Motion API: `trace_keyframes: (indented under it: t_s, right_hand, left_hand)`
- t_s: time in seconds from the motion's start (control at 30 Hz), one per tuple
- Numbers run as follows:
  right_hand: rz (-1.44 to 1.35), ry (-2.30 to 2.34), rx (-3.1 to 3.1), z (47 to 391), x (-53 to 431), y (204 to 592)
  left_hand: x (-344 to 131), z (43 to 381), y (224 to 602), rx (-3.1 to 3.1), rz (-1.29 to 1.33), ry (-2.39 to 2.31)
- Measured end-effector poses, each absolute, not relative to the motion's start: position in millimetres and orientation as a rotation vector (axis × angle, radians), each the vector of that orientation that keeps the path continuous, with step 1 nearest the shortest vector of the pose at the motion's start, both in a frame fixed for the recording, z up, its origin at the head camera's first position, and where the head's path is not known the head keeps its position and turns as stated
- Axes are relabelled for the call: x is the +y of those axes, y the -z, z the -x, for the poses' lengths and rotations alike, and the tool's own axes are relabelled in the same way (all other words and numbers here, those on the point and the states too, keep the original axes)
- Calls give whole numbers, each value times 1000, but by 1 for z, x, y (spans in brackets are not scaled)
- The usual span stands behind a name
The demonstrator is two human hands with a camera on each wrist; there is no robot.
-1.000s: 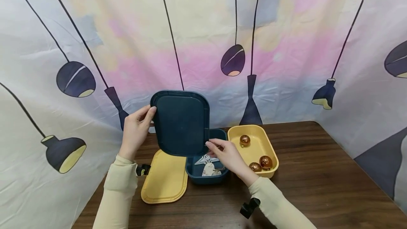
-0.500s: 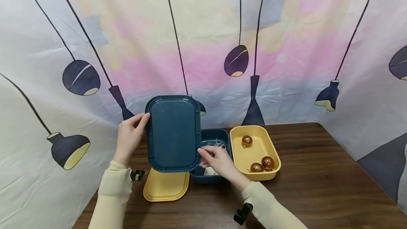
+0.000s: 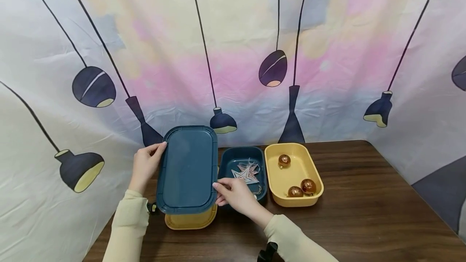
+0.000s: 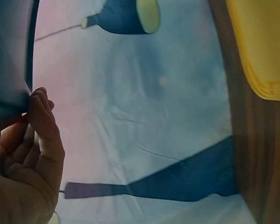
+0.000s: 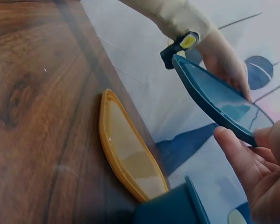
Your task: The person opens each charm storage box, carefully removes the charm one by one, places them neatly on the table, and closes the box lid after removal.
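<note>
A dark blue rectangular lid [image 3: 188, 169] is held in the air, tilted, above a yellow lid [image 3: 190, 221] that lies on the table. My left hand [image 3: 145, 166] pinches its left edge; in the left wrist view, thumb and fingers close on the rim. On the opposite edge, my right hand [image 3: 238, 196] pinches between thumb and fingers. The right wrist view shows the blue lid [image 5: 214, 95] apart from the yellow lid [image 5: 130, 149]. Beside them stands an uncovered blue box [image 3: 226, 161] with star ornaments [image 3: 247, 173] in it, partly hidden behind my right hand.
A yellow box [image 3: 296, 169] stands right of the blue box, holding three shiny brown ball ornaments [image 3: 308, 186]. Both boxes are on a dark wooden table [image 3: 364, 205]. Behind it hangs a cloth backdrop [image 3: 240, 60] printed with lamps.
Both hands have moved down and slightly left with the blue lid, which has tipped toward flat over the yellow lid. More of the blue box and its stars now shows.
</note>
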State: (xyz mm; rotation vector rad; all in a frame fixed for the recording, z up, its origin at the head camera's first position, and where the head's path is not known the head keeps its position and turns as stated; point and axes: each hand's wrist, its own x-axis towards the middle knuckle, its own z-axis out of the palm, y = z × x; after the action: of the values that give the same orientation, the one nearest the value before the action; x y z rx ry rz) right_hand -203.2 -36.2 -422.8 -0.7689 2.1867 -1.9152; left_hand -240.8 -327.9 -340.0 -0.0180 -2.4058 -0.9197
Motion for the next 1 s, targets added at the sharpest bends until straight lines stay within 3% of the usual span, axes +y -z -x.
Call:
trace_keyframes:
  t_s: [0.4,1.0]
  right_hand:
    - [689,1891,2190,195,-52,431]
    - [835,1587,2367,184,-63,448]
  left_hand:
    - [-349,247,370,-2489,-54,958]
    - [-377,256,409,-2608,-152,1058]
